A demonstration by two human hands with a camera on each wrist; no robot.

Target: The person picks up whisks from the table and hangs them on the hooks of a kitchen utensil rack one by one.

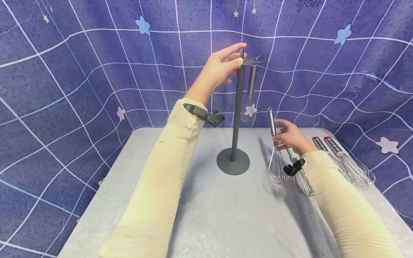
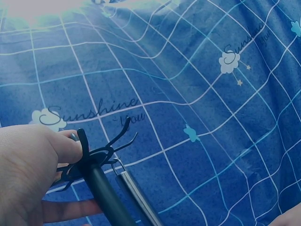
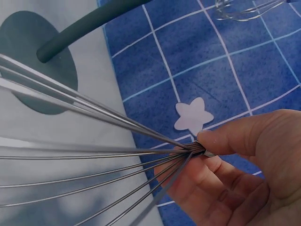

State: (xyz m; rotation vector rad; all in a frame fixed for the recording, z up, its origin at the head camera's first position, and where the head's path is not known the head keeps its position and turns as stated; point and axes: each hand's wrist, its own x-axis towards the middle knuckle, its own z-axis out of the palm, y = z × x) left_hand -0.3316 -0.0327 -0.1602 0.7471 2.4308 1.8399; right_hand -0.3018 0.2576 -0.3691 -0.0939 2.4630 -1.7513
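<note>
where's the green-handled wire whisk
Head view, right side: the pale-green-handled wire whisk appears between the held metal whisk and two red-tipped metal whisks.

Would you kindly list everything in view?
Table: one, grey, below
Backdrop: one, blue-purple, behind table
Stand: one, dark grey, on table
Hanging whisk: one, silver, near stand's top
Held whisk: one, silver, right of stand
Green-handled whisk: one, green and silver, on table
Red-tipped whisks: two, silver, table's right
Sleeves: two, cream, foreground
Wrist cameras: two, black, at cuffs
Left hand: one, bare, gripping stand's top
Right hand: one, bare, gripping held whisk
</note>
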